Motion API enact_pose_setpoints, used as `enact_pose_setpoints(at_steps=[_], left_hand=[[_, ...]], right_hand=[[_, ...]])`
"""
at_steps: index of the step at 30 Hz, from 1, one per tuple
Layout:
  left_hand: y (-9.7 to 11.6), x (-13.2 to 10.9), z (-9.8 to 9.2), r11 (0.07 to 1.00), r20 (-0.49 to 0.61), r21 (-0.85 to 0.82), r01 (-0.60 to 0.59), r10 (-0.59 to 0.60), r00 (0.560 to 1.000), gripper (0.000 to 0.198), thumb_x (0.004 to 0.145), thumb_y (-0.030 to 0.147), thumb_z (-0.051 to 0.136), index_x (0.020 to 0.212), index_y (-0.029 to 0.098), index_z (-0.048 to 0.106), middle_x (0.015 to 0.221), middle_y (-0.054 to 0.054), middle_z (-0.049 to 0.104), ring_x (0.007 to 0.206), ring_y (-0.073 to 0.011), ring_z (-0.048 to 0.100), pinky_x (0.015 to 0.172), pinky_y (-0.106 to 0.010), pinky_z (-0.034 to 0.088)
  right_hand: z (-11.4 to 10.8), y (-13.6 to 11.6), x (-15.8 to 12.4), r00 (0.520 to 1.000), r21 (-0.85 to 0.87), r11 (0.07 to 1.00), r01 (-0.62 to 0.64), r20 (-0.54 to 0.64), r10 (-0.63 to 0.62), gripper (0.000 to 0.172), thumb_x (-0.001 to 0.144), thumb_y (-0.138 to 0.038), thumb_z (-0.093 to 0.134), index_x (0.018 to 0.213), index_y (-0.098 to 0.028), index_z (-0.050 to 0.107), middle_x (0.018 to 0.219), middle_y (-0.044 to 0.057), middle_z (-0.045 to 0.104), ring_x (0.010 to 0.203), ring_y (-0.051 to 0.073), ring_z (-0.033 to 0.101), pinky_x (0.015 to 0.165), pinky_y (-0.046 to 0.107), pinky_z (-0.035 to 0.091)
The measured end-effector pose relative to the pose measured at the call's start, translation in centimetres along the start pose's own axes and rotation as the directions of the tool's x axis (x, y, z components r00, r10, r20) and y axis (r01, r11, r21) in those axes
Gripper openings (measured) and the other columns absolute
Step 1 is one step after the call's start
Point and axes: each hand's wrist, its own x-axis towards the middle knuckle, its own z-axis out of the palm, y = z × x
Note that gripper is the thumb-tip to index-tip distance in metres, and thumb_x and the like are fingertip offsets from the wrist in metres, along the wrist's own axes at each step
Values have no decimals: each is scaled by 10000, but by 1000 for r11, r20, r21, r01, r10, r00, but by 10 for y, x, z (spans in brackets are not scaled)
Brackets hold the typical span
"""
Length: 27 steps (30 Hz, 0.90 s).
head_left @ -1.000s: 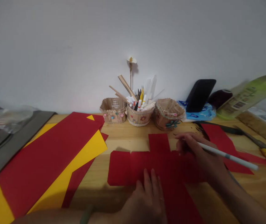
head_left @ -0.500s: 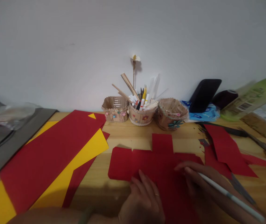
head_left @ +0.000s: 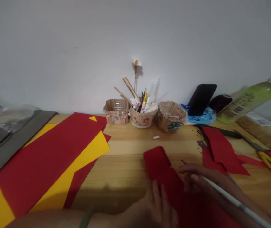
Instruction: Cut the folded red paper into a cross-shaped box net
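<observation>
2 hands meet on 1 red paper sheet (head_left: pixel 159 167) at the near edge of the table (head_left: pixel 125 158). The left hand (head_left: pixel 155 207) lies open and flat on its near part; the right hand (head_left: pixel 202 180) — closed round a white pen (head_left: pixel 230 199) — touches its right side. The sheet's long axis runs far-left to near-right. Its near end is cut off; the pen tip is hard to make out.

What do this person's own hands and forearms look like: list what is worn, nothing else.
The left hand and the right hand are bare, with no gloves. No sleeve shows on either forearm as far as the picture reaches. A thin greenish band circles the left wrist. The hands are too blurred to tell whether any finger bears a ring.
</observation>
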Motion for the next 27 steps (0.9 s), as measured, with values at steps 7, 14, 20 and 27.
enact_pose_setpoints(at_steps=[7, 14, 20, 27], left_hand=[[-16, 5, 2, 993, 74, -73, 93, -88, 993, 211, 869, 265, 477, 850, 104, 613, 1021, -188, 699, 934, -328, 675, 719, -395, 546], [-19, 8, 11, 963, 249, -135, 235, -197, 948, 353, 839, 413, 533, 841, 67, 604, 1107, -296, 621, 1023, -390, 622, 752, -421, 542], [-18, 14, 11, 952, 309, -141, 273, -219, 926, 387, 852, 463, 513, 816, 82, 568, 1171, -309, 566, 972, -439, 626, 658, -450, 561], [-15, 12, 21, 965, 98, -59, 256, -250, 963, 411, 886, 486, 442, 706, 126, 523, 1016, -236, 675, 842, -408, 675, 556, -407, 576]], right_hand=[[19, -18, 30, 989, 128, 985, -113, -81, 124, 547, 766, -689, 473, 764, -213, 743, 718, 71, 695, 639, 195, 602, 560, 294, 478], [40, -26, 70, 988, 276, 951, -139, -21, 150, 264, 780, -408, 561, 627, -194, 543, 502, -62, 461, 477, 103, 406, 500, 244, 349], [43, -15, 88, 1000, 166, 986, -2, -21, 6, 209, 675, -261, 613, 599, -219, 422, 562, -76, 414, 542, 110, 358, 484, 231, 273], [44, -1, 80, 998, 69, 997, 39, -42, -36, 251, 746, -246, 552, 580, -240, 364, 540, -72, 388, 520, 120, 339, 474, 242, 274]])
